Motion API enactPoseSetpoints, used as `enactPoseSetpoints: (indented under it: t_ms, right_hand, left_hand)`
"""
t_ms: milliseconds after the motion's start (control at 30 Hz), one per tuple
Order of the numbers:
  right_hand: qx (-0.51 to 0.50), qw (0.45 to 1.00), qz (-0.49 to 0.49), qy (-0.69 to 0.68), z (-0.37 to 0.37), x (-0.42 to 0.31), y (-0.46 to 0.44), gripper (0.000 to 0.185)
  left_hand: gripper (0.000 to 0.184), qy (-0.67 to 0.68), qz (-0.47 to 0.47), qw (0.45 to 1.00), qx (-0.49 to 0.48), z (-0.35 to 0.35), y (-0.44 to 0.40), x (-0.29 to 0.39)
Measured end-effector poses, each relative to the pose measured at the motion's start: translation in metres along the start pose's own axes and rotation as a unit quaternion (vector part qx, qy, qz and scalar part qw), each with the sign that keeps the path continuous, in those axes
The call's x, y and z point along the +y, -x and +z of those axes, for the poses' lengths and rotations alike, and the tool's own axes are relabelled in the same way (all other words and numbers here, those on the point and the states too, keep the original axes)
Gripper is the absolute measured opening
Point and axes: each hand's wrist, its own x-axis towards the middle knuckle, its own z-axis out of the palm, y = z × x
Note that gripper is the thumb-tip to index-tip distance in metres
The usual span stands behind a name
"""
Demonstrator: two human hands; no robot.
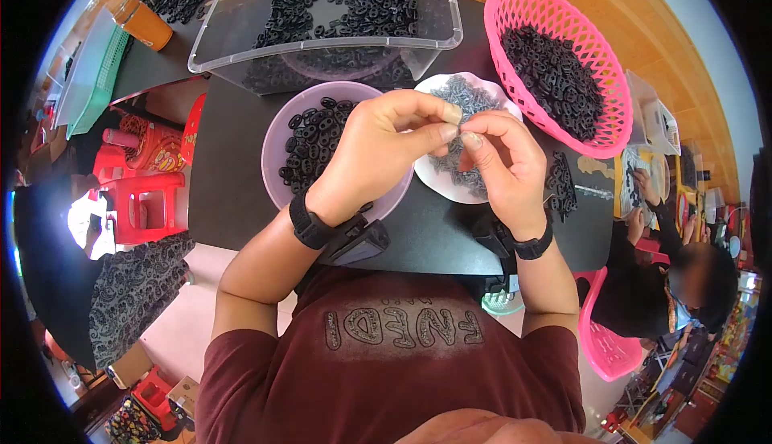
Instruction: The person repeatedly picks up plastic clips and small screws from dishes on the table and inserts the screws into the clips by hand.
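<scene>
Maroon shirt (378,380); grey pieces (461,94) beneath left hand (378,142), right hand (515,166), both pinching.

before us, light glints along the smooth rim of a clear, rectangular plastic bin (326,45), while a bright pink, oval plastic basket (623,110) shows an openwork lattice wall. we see a smooth, round, lilac plastic bowl (271,154), shiny black, loop-shaped, plastic-looking pieces (310,146), a glossy white, wavy-edged dish (438,177) and translucent, greyish, plastic-looking bits (464,90). we note a smooth, dark table (434,243) with a dull sheen, and a maroon, matt cloth t-shirt (257,388) with rough-looking lettering.
</scene>
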Motion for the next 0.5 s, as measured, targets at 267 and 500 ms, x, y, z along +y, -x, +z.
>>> enactPoseSetpoints:
  t_ms: [267, 500]
  right_hand:
    - [-0.015, 0.999, 0.019, -0.028, 0.0071, 0.0052, 0.0037, 0.007]
    - [-0.032, 0.999, 0.013, -0.025, 0.0021, 0.0041, 0.0036, 0.008]
  left_hand:
    - [0.021, 0.171, 0.013, 0.984, 0.041, 0.0071, 0.0031, 0.0013]
    - [0.022, 0.092, 0.001, 0.995, 0.033, 0.0041, 0.0023, 0.0008]
